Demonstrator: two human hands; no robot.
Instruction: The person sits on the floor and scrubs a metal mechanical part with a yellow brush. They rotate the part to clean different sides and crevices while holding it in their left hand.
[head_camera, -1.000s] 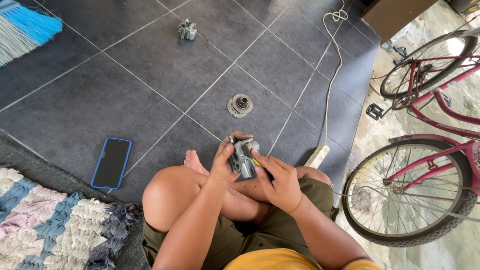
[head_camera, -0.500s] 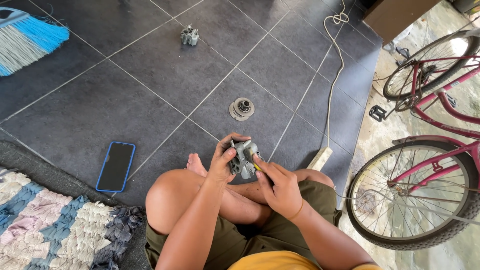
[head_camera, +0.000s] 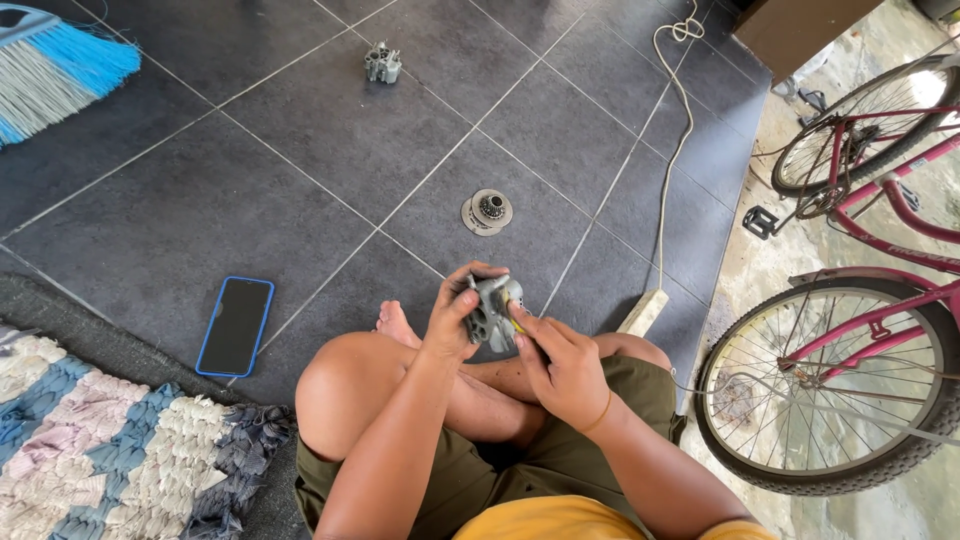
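Grey metal part (head_camera: 492, 312) (both hands (head_camera: 455, 318) around)

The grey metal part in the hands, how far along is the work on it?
Seemingly done: two pieces lie apart on the tiles, a round disc part and a small metal housing. In hand: left hand grips the grey metal part; right hand works a yellow-handled tool against it. What remains can't be judged.

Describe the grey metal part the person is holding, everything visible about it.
The grey metal part looks like a small cast housing, dull and rough, with ribs and openings. It is held above the crossed legs, left hand cupping it from the left, right hand pressing a thin yellowish tool into its right side. Finer detail is unclear.
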